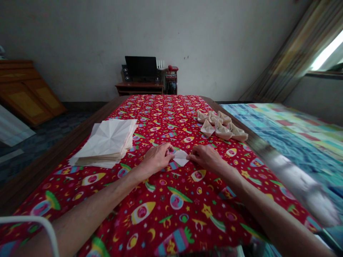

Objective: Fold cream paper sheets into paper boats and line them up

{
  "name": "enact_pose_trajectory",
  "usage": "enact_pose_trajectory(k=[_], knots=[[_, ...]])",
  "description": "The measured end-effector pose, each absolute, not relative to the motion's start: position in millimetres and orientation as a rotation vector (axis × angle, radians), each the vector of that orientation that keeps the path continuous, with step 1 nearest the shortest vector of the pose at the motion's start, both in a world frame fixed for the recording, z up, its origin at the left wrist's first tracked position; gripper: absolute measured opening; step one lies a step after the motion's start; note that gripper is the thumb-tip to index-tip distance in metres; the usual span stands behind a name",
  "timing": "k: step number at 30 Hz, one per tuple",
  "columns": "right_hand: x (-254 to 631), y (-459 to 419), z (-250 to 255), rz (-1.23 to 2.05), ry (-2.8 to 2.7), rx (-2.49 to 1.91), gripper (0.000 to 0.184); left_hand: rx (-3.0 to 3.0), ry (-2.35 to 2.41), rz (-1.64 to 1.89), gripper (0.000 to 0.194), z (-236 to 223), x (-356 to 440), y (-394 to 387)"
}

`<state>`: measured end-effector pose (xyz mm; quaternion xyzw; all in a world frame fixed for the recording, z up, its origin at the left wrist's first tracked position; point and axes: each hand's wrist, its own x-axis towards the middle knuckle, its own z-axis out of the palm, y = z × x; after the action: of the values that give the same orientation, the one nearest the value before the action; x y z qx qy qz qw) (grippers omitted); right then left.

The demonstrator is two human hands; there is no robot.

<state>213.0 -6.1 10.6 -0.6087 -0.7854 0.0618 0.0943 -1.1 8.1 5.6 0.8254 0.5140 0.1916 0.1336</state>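
Note:
A small folded piece of white paper [181, 157] is held level just above or on the red patterned cloth, in the middle of the view. Its left corner is pinched by my left hand [159, 156], the fingers curled and closed. At the opposite corner my right hand [205, 156] pinches it between thumb and fingers. To the left lies a stack of creased square paper sheets [109, 137], the top one marked with fold lines radiating from its centre. Several folded paper shapes [223, 130] stand grouped on the cloth beyond my right hand.
The red cloth [171, 192] with rockets and stars covers a long wooden table. Beyond its far end stand a monitor [141, 67] and a red telephone [173, 67]. A bed [289, 132] is on the right, a wooden cabinet [25, 91] on the left. A white cable [40, 220] curves at lower left.

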Motion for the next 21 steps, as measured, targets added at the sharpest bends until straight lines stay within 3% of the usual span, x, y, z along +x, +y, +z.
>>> enact_pose_trajectory(k=[12,21], knots=[[212.7,-10.8,3.7,0.312,-2.223,-1.678,0.016,2.425,1.415,0.551,0.028,4.5,6.2,16.4],[216.0,-10.4,3.6,0.421,-2.232,-1.454,0.022,2.255,1.199,0.758,0.015,10.7,7.2,15.0]])
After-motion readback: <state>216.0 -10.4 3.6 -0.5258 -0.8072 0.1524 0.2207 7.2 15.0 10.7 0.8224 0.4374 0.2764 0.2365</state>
